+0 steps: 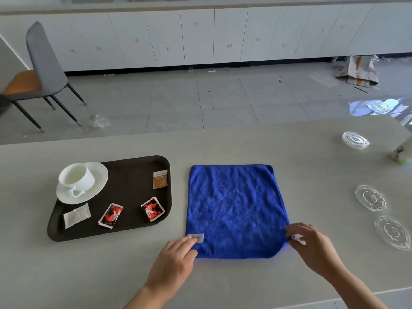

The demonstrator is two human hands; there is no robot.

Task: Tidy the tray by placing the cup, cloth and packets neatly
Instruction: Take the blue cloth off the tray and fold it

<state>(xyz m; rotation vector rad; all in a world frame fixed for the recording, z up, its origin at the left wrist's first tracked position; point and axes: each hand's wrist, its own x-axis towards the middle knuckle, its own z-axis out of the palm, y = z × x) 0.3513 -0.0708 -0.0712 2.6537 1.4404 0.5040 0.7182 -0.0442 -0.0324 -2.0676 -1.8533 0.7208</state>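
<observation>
Clear lids (370,198) rt of cloth (234,208) — apart

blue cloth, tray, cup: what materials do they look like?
Blue cloth: soft napped fabric, likely microfibre; fuzzy matte pile, sewn label at one corner.
Tray: dark brown, matte, probably plastic; smooth moulded rim.
Cup: glossy white, looks ceramic, like its saucer.

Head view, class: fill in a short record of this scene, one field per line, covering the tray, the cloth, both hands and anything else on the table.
tray: dark, left of cloth
cup: white, on saucer, tray's far left corner
packets: white, two red, brown, scattered on tray
cloth: blue, flat on table, off tray
left hand: at cloth's near left corner
right hand: pinching near right corner
other: three clear lids, right
</observation>
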